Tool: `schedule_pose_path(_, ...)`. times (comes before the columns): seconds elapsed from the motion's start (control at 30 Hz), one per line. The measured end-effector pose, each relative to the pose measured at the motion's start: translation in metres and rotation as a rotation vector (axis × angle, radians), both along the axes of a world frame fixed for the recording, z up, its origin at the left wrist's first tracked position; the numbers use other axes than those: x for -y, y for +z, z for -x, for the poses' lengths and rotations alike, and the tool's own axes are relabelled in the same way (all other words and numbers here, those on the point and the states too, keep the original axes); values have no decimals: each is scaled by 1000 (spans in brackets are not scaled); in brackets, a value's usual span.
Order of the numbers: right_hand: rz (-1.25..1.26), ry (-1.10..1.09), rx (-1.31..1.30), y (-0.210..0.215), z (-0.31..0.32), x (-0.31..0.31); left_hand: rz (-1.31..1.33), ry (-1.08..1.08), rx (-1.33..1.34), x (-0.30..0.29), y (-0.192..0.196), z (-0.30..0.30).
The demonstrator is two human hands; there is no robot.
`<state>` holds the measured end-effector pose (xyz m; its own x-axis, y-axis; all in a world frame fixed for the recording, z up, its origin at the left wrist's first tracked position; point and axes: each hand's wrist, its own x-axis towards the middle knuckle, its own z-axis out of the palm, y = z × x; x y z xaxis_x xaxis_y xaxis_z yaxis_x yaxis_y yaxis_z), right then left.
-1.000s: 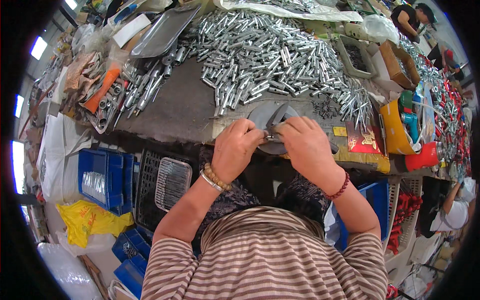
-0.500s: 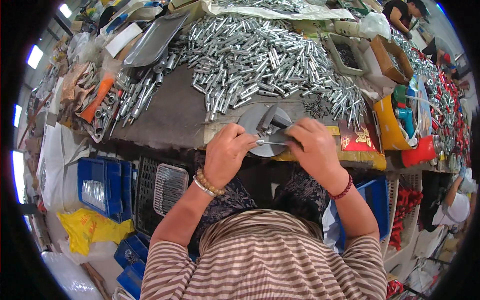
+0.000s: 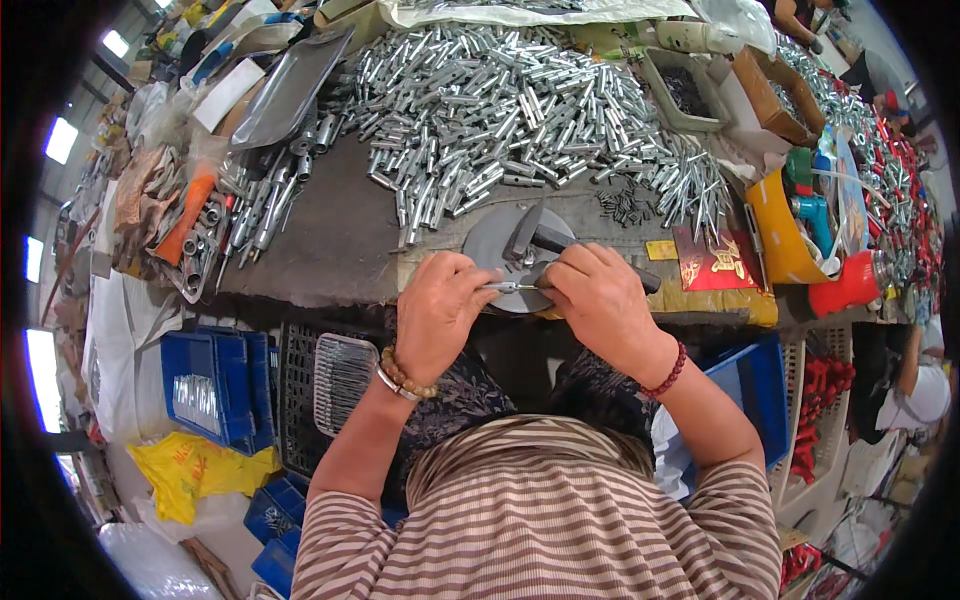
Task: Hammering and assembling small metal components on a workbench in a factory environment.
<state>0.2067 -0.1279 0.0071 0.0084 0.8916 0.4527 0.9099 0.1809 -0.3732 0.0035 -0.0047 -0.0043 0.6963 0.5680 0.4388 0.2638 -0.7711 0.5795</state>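
Note:
A round grey metal disc (image 3: pixel 483 240) lies at the bench's near edge, with a hammer (image 3: pixel 552 238) resting on it, its handle running right behind my right hand. Over the disc's near part, my left hand (image 3: pixel 438 308) pinches a slim silver metal rod (image 3: pixel 512 287) at its thicker left end. My right hand (image 3: pixel 603 303) is closed with thumb and fingers at the rod's thin right end. The rod lies level between both hands. Small metal bits by the hammer head are too small to name. Beyond the disc spreads a large heap of silver metal tubes (image 3: pixel 480 120).
Small dark pins (image 3: pixel 625 205) and a red card (image 3: pixel 715 260) lie to the right. A yellow container (image 3: pixel 780 235) and a red bottle (image 3: pixel 845 288) stand farther right. Left are an orange-handled tool (image 3: pixel 188 220) and a metal tray (image 3: pixel 293 90). Blue bins (image 3: pixel 205 385) sit below the bench.
My hands have come closer together along the rod, so less of it shows between them. The hammer's handle end now shows beyond my right hand. The whole view has shifted slightly.

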Motion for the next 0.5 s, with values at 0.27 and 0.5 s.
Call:
schedule_pose_path(0.27,-4,45,8,1,-3,-3,39,-14,11,0,-2,0)
schedule_pose_path(0.5,-13,81,-20,3,-2,-12,56,-9,18,-1,-2,1)
